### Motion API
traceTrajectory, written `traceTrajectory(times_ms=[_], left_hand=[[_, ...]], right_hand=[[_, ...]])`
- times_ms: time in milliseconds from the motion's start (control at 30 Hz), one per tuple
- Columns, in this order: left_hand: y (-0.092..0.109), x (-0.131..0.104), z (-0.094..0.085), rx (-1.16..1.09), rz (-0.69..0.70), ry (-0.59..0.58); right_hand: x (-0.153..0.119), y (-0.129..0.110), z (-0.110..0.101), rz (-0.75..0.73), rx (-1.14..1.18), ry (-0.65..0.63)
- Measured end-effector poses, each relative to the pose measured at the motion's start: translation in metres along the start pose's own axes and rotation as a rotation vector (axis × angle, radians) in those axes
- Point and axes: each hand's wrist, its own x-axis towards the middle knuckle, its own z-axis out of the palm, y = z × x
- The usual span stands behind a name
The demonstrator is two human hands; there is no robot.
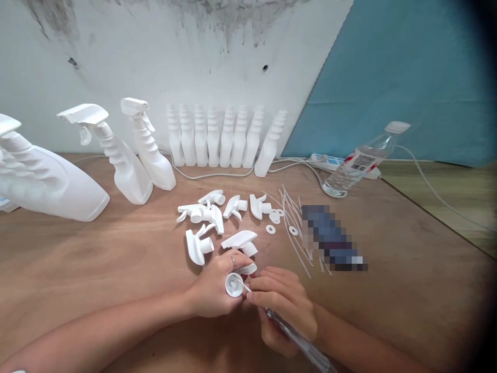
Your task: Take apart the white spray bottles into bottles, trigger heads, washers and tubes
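Note:
My left hand (212, 290) is wrapped round a white spray head (234, 285), its round collar opening turned up toward the camera. In my right hand (285, 303) is a thin tool with a clear handle (301, 342), its metal tip at the collar's opening. Several loose white spray heads (198, 247) lie on the wooden table just beyond my hands. White ring washers (271, 229) and thin white tubes (297, 246) are scattered to their right.
Several white bottles without heads (213, 137) stand in a row by the wall. Bottles with spray heads (134, 176) are at the left. A clear plastic bottle (359, 163), a power strip (330, 162), cables and a blurred dark object (332, 238) are at the right.

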Motion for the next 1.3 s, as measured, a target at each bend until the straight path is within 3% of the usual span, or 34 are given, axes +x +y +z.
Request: traceTrajectory(times_ms=[300, 567, 833, 1067, 1233, 1300], left_hand=[[-0.004, -0.001, 0.001, 0.073, -0.024, -0.022], [-0.003, -0.002, 0.004, 0.111, -0.018, -0.02], [-0.004, -0.003, 0.004, 0.15, -0.042, -0.026], [-0.004, -0.002, 0.004, 0.13, -0.038, -0.032], [0.0, 0.0, 0.002, 0.088, -0.003, -0.086], [0.0, 0.0, 0.001, 0.086, -0.007, -0.09]], right_hand=[[0.006, -0.006, 0.001, 0.131, 0.121, -0.023], [0.01, -0.007, -0.005, 0.055, 0.097, -0.084], [0.015, -0.01, -0.002, 0.099, 0.165, -0.037], [0.012, -0.014, -0.004, 0.387, 0.326, 0.023], [-0.002, -0.009, -0.004, 0.766, 0.648, 0.084], [-0.004, -0.006, -0.004, 0.835, 0.741, 0.094]])
